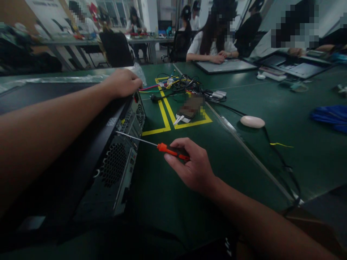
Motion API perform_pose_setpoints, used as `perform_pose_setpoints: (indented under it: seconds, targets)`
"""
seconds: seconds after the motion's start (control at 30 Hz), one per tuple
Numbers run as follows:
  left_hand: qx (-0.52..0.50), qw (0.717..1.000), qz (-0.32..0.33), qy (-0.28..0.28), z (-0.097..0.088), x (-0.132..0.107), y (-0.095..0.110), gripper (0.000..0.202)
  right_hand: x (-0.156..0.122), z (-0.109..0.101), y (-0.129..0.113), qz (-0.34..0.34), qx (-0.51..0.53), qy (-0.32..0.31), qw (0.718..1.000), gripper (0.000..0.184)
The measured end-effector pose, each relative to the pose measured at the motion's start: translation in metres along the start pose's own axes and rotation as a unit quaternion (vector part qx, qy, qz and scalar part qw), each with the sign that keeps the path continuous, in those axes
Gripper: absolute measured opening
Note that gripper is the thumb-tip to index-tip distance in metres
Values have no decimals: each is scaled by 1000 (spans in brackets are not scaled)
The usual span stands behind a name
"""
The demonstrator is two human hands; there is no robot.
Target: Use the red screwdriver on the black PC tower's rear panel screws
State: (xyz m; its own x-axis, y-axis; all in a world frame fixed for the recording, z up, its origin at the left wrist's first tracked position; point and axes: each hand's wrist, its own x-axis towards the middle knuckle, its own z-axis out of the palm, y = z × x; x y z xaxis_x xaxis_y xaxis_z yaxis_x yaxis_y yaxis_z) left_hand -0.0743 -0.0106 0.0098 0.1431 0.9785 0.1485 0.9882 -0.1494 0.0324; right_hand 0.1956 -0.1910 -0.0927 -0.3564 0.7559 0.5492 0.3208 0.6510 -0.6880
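Observation:
A black desktop computer tower (58, 119) lies on the green table with its rear panel (126, 144) facing right. My left hand (123, 82) is closed over the far rear corner of the case, its fingertips partly hidden. In my right hand (192, 162) is an orange and black screwdriver (169, 148), gripped by the handle. Its long metal shaft points left, and the tip meets the edge of the rear panel, above the honeycomb fan vent (114, 164). Whether the tip sits in a screw is too small to tell.
Behind the tower lie tangled cables (187, 85) and a phone (191, 107) near yellow tape. A black cord with a pale oval piece (252, 121) runs down the right side, left of a blue cloth (329, 117). Other people sit across the table.

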Motion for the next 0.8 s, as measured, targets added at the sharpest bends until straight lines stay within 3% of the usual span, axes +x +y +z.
perform_pose_setpoints:
  seconds: [0.8]
  targets:
    - [-3, 1000, -14, -4, -3, -2, 4, 58, 3, -3, -1, -4, -3, 12, 1000, 9]
